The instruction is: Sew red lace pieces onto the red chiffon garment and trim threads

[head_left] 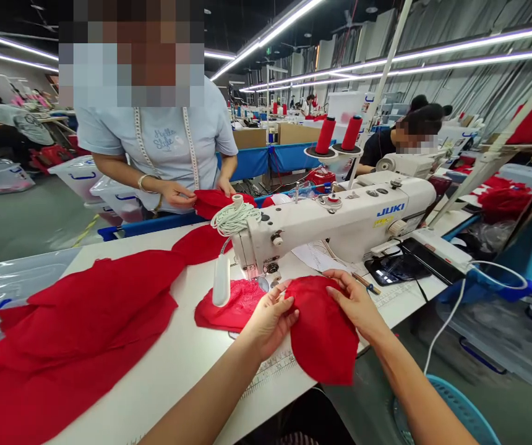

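gripping a red cloth (324,337) by its top edge, the left hand (270,316) and right hand (356,303) both pinch it over the worktop (177,364) edge, just before the sewing machine (335,222). red lace (233,309) lies just left of it by the needle. a long fabric (75,321) sprawls further left. a blue basket (465,411) sits low by the right arm, contents hidden; a clear bin (1,290) at far left, contents unclear. opposite, a co-worker's hands (177,194) hold a red piece (214,201).
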Motion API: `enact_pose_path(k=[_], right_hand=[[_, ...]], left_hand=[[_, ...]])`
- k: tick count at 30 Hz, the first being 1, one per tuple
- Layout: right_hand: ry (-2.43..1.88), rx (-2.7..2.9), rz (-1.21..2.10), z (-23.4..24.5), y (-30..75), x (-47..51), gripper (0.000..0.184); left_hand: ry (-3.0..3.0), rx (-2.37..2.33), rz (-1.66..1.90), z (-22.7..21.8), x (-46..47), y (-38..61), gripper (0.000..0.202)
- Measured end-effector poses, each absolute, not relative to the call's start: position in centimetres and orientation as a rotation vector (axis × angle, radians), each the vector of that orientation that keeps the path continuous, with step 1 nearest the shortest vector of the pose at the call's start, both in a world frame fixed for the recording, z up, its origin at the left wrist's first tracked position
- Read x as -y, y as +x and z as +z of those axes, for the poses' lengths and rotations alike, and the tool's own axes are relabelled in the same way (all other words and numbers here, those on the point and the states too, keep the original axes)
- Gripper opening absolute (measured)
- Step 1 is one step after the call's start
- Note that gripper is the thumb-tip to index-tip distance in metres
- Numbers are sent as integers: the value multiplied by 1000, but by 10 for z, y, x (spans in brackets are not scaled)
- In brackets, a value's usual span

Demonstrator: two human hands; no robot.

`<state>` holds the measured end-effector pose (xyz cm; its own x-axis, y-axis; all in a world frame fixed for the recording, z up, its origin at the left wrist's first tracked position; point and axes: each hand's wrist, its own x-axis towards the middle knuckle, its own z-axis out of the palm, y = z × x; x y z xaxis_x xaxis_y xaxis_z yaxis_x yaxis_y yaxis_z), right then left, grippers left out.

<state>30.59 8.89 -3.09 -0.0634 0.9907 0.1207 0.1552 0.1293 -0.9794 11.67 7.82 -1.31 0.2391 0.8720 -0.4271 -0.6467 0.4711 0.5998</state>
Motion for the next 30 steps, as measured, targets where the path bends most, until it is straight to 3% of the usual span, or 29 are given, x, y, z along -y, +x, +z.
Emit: enact_pose_path(k=[4, 13, 19, 30], right_hand=[[-1388, 1828, 518, -42, 304, -109, 30], [-1507, 1961, 256, -50, 297, -111, 36], [-1585, 2029, -92, -66, 302, -117, 36], [-1340, 1964, -516, -48, 296, -109, 34]], left_hand=[[315, -848, 1089, -21, -87, 111, 38], [374, -861, 1157, -23, -79, 110, 45], [857, -1046, 1057, -17, -60, 103, 62], [2117, -1444, 1027, -18, -1, 30, 42]])
